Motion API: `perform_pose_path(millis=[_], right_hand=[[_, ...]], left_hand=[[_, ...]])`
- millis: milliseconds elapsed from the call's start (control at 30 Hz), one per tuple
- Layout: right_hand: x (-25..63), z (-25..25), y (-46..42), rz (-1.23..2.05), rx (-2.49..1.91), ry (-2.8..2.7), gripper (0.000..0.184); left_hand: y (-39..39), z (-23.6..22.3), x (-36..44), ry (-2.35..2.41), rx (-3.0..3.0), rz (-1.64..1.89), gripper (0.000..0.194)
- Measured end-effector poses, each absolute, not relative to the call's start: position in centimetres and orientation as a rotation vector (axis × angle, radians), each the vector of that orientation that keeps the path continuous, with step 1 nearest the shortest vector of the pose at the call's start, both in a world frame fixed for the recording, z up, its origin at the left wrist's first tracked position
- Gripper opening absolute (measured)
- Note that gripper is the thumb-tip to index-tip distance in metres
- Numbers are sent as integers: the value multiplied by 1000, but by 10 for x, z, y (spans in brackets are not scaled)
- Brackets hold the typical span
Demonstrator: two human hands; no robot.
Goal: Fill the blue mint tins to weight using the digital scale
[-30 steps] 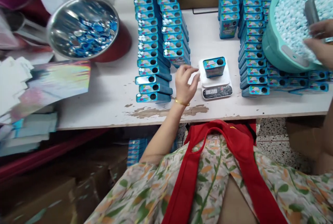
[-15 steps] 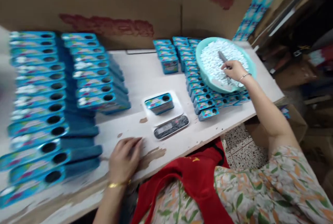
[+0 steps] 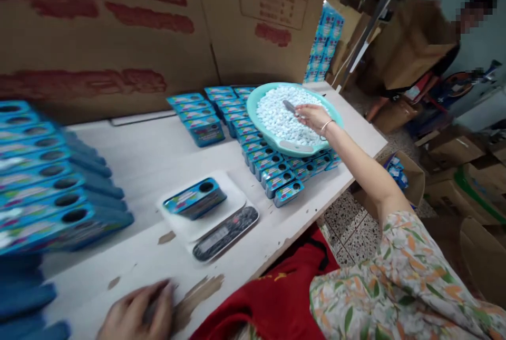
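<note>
In the head view my right hand [image 3: 314, 117] is closed around a slim grey tool [image 3: 290, 106], its exact kind unclear, over a turquoise basin [image 3: 272, 142] full of small white pellets [image 3: 276, 113]. My left hand [image 3: 138, 313] rests on the table at the bottom edge, partly cut off and slightly blurred. Its fingers are loosely bent and apart, with nothing visible in them. Between the hands sits a white digital scale [image 3: 233, 195] with a dark display panel. One blue box [image 3: 193, 197] with a round dark hole in its top lies on the scale.
Rows of blue boxes [image 3: 43, 171] stand at the left, and more blue boxes [image 3: 272, 171] stand beside and under the basin. A large cardboard sheet [image 3: 197, 34] backs the white table [image 3: 138, 155]. At the right are cartons [image 3: 407, 176] and another person [image 3: 446, 60].
The view has swung right, shifting table items leftward and bringing another person into sight. My right hand stays over the basin with the grey tool; my left hand still rests on the table.
</note>
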State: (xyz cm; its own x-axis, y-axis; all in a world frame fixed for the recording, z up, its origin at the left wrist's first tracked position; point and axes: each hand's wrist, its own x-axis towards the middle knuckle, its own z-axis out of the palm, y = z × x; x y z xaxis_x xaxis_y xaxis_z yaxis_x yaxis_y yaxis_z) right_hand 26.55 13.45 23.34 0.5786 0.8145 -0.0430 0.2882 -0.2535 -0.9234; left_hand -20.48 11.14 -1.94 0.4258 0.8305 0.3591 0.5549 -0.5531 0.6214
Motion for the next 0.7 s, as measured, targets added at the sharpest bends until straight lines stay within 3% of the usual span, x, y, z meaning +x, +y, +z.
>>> perform_pose_path(millis=[100, 333, 700], right_hand=[[219, 234, 135, 744, -1716, -1038, 37], [106, 212, 148, 942, -1707, -1617, 4], [71, 184, 170, 378, -1895, -2319, 31]], left_hand=[[105, -6, -196, 1254, 2136, 931, 15], [109, -20, -195, 1367, 2191, 764, 25], [104, -19, -195, 1363, 2174, 812, 23]])
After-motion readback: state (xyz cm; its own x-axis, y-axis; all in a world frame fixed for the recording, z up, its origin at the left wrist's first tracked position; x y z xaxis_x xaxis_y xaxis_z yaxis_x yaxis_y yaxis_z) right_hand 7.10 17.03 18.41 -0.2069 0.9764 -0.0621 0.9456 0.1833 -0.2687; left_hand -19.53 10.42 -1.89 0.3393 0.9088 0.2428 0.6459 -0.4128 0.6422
